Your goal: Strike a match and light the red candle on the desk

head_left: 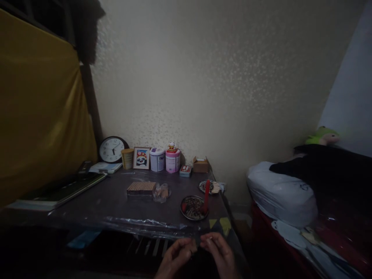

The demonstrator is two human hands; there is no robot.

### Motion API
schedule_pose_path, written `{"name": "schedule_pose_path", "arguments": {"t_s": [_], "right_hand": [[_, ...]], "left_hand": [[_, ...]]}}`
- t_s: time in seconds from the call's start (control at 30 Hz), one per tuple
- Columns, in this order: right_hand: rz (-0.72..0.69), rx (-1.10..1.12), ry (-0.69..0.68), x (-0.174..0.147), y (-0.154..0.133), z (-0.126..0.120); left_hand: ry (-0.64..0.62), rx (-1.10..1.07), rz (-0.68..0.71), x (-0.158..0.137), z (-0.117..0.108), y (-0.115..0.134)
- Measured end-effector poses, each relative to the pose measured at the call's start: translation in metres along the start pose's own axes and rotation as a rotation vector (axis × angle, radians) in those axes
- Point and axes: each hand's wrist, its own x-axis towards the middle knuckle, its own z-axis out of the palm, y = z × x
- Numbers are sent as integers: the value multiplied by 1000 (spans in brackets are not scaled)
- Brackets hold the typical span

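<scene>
In front of the round dish (192,219), a small brown piece (193,245) was held in the left hand (177,256), with the right hand (219,252) raised beside it (whether anything was pinched there could not be told). A red stick (207,195) was seen at the dish's right rim, a ridged block (142,188) left of the dish.

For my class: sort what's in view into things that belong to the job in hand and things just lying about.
Likely in use:
- small brown piece, in the left hand
- round dish of small bits, probably, being near the hands

Apparently just lying about:
- clock
- framed panda picture
- pink canister
- white bag
</scene>
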Motion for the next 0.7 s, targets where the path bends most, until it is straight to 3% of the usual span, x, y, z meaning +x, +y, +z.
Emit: {"name": "schedule_pose_path", "arguments": {"t_s": [0.2, 0.47, 0.7], "right_hand": [[60, -32, 42, 1, 0, -2], [89, 103, 114, 5, 7, -4], [13, 57, 198, 13, 7, -18]], "left_hand": [[14, 27, -27, 3, -6, -5], [-11, -12, 13, 2, -6, -7], [40, 5, 23, -1, -3, -2]]}}
